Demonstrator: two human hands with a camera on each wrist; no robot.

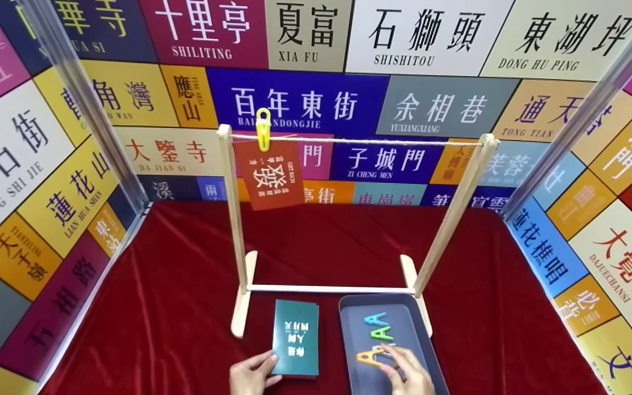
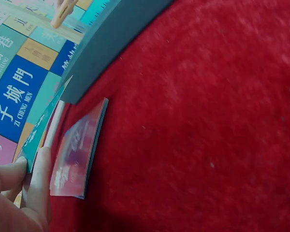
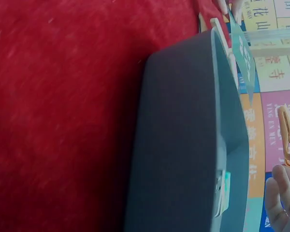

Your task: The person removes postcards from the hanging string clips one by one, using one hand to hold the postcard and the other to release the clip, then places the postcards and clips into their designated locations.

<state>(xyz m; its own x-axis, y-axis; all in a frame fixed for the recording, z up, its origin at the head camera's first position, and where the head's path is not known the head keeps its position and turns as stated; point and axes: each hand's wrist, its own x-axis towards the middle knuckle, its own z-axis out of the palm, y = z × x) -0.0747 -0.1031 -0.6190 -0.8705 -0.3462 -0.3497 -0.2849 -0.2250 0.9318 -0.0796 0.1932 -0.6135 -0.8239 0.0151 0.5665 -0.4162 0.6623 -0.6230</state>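
My left hand (image 1: 251, 374) pinches the lower left edge of a teal card (image 1: 295, 337) with white characters. In the left wrist view this card (image 2: 43, 128) is raised and tilted above a small stack of cards (image 2: 77, 154) with a reddish top. My right hand (image 1: 412, 373) pinches an orange clothespin (image 1: 369, 357) between thumb and fingers over the grey tray (image 1: 436, 359). A blue clothespin (image 1: 375, 319) and a green clothespin (image 1: 380, 333) lie in that tray; something pale beside them is mostly hidden by my fingers.
Behind stands a wooden frame (image 1: 461, 211) with a string (image 1: 376, 141) across its top. A yellow clothespin (image 1: 263, 129) holds a red card (image 1: 274, 178) on the string's left. Dark red cloth (image 1: 179, 307) covers the table, and printed walls (image 1: 299, 104) surround it.
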